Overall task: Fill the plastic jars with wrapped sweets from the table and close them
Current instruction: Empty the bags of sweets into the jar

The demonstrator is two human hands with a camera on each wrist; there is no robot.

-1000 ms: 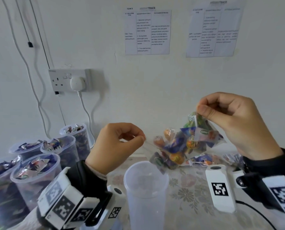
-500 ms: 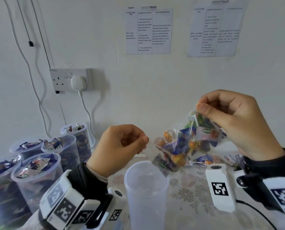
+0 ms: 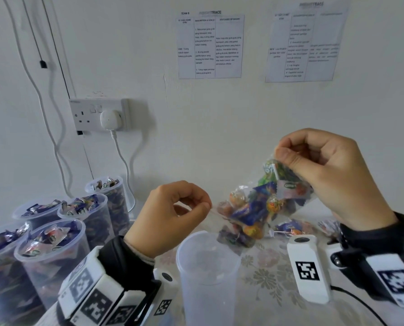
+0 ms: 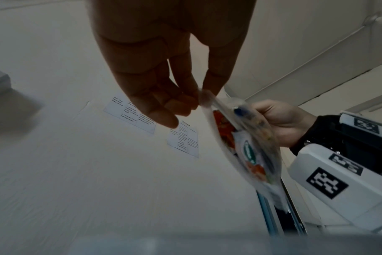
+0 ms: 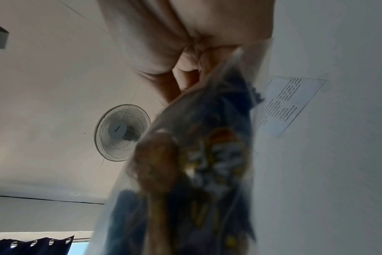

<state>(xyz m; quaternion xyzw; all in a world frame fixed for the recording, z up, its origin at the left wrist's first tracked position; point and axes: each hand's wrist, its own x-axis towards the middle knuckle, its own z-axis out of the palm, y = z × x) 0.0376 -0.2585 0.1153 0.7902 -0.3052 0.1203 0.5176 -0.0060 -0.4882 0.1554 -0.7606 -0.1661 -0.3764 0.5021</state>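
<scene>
A clear plastic bag of wrapped sweets (image 3: pixel 262 205) hangs tilted in the air between my hands, just above and behind an empty translucent jar (image 3: pixel 208 274). My right hand (image 3: pixel 288 158) pinches the bag's raised upper corner. My left hand (image 3: pixel 205 207) pinches the lower left edge of the bag near the jar's mouth. In the left wrist view the left fingers (image 4: pixel 181 101) meet the bag (image 4: pixel 246 148) at its edge. The right wrist view shows the bag (image 5: pixel 196 163) close up and blurred under the pinching fingers (image 5: pixel 192 75).
Several open jars filled with wrapped sweets (image 3: pixel 52 243) stand at the left, by the wall. Loose sweets (image 3: pixel 290 229) lie on the floral tablecloth (image 3: pixel 264 276) behind the bag. A wall socket with a plug and cable (image 3: pixel 109 118) sits on the wall at the back left.
The left hand has moved slightly right and closer to the bag, and the right hand has lifted its corner a little, so the bag hangs steeper over the jar.
</scene>
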